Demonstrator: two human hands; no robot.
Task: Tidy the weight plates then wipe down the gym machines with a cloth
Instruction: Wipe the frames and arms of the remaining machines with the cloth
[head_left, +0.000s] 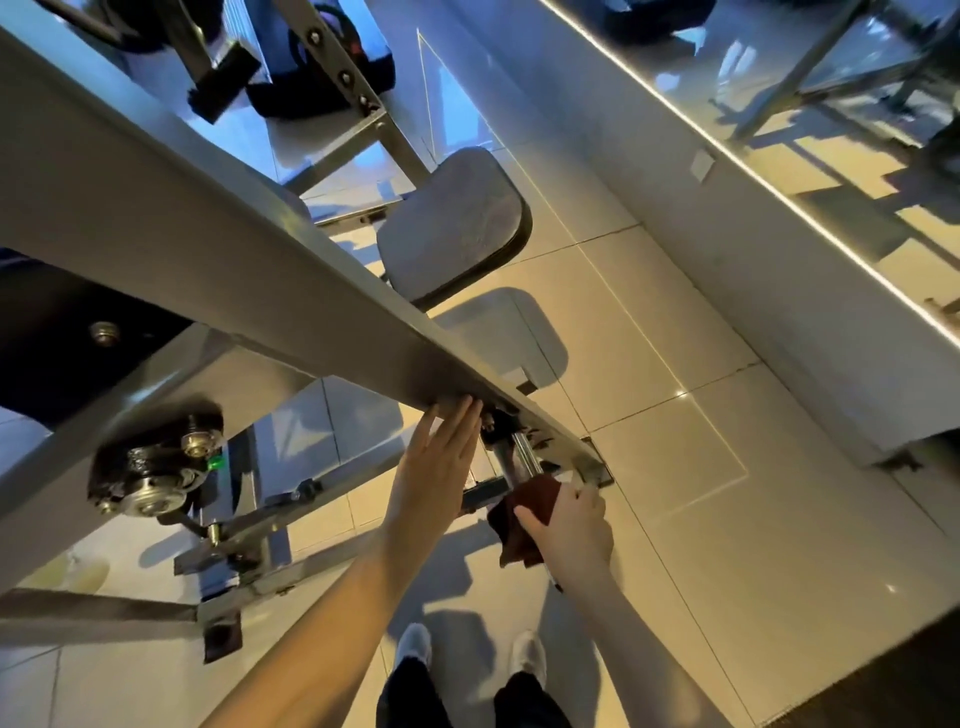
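Note:
A grey steel machine arm runs diagonally from the upper left down to the lower middle. My left hand rests flat against its lower end with straight fingers. A dark red cloth is bunched in my right hand, which grips it and presses it against the end of a chrome weight peg under the arm. No weight plates sit on that peg.
A grey padded seat stands beyond the arm. A pulley and bolt assembly sits at the left on the frame. A mirrored wall runs along the right. My feet stand on the tiled floor below.

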